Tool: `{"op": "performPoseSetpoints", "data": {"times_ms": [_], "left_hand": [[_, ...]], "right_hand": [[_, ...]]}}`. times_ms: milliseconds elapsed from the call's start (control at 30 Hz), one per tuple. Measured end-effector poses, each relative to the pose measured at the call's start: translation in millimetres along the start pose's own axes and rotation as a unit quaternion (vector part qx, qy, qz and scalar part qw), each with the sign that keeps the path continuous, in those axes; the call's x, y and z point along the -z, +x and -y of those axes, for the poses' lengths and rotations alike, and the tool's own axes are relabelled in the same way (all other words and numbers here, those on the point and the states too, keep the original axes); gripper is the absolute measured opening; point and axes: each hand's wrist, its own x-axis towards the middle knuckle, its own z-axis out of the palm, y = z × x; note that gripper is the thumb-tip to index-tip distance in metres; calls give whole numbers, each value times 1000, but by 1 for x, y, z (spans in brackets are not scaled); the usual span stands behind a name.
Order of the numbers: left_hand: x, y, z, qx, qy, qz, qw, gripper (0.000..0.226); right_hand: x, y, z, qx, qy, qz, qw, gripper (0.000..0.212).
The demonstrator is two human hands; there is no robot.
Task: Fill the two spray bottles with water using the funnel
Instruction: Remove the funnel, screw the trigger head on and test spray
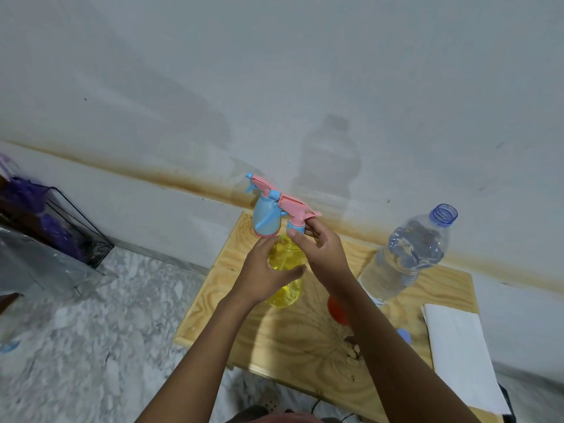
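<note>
A yellow see-through spray bottle [285, 285] stands on the wooden table [274, 337]. My left hand [268, 270] grips its body from the left. My right hand [320, 248] pinches the collar of its pink and blue spray head [297, 215], which sits at the bottle's neck. Just behind stands a blue spray bottle [265, 216] with its own pink head on. A large clear water bottle [406, 254] with no cap on stands to the right, partly full. An orange thing [335, 306], perhaps the funnel, lies mostly hidden behind my right forearm.
A small blue cap [404, 334] lies by my right arm. Folded white paper [457, 355] covers the table's right end. The table stands against a stained wall. On the marble floor to the left stand a wire rack [76, 227] and clear plastic.
</note>
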Motion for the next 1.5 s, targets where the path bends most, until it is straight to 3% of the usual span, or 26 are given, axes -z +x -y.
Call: {"op": "performPoseSetpoints", "data": {"times_ms": [100, 167, 267, 367, 567, 700, 867, 967, 1067, 1133, 1233, 1300, 1400, 1500], "left_hand": [[1, -1, -5, -16, -7, -6, 1000, 55], [0, -1, -7, -19, -7, -12, 1000, 59], [-3, -3, -10, -30, -7, -14, 999, 61], [-5, -4, -12, -43, -12, -9, 999, 60], [-5, -5, -16, -47, -17, -22, 999, 59], [-6, -4, -16, -48, -8, -28, 998, 63], [-5, -6, -18, -58, -24, -29, 998, 62], [-6, -6, -20, -57, -29, -24, 998, 65], [-7, -6, -21, -46, -32, -15, 998, 69], [-6, -6, -21, -43, -33, -12, 998, 66], [-1, -4, -19, -40, -32, 1, 999, 59], [1, -3, -20, -32, -37, 18, 999, 55], [5, -6, -25, -13, -46, 44, 998, 55], [7, -8, -26, 5, -43, 64, 997, 55]], "right_hand": [[0, -2, 2, -3, 14, -14, 1000, 18], [-1, -4, 2, -7, 33, -34, 999, 16], [-6, -5, -1, -12, 47, -73, 996, 35], [-6, -4, 0, -10, 32, -61, 998, 41], [1, -9, 5, -12, 43, -37, 998, 18], [-9, -11, 1, -8, 52, -80, 995, 34], [-9, -17, 4, 7, 62, -25, 998, 23], [-15, -19, 4, 15, 85, -79, 993, 22], [-21, -20, 2, -11, 123, -110, 986, 35], [-16, -20, 3, -18, 121, -87, 989, 35], [-6, -19, 5, -18, 99, -36, 994, 17], [-3, -16, 6, -12, 81, -41, 996, 13], [-3, -9, 6, 4, 62, -53, 997, 36], [5, -6, 10, 10, 39, 22, 999, 46]]}}
